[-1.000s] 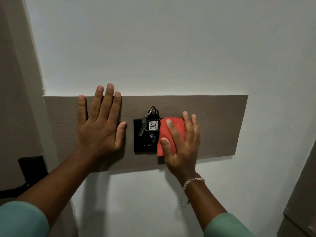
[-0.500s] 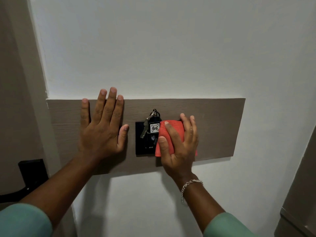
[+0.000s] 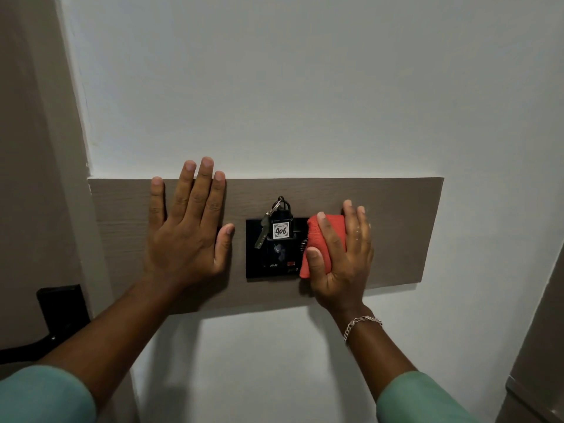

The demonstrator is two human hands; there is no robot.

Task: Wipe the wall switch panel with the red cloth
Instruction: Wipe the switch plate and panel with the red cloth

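On the black switch panel (image 3: 271,264), marked "Hi-Fi", hangs a tag (image 3: 281,231) reading "406" beside a key (image 3: 262,236); the right hand (image 3: 341,257) presses the red cloth (image 3: 323,236) against its right edge, while the left hand (image 3: 189,236) lies flat, fingers spread, just left.

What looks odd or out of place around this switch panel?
A key fob tagged 406, with a key, hangs over the black switch panel, in the way of the red cloth. Nothing looks damaged.

The red cloth (image 3: 325,239) and right hand (image 3: 343,257) hide the switch panel's (image 3: 268,267) right edge; its small lettering is unreadable.
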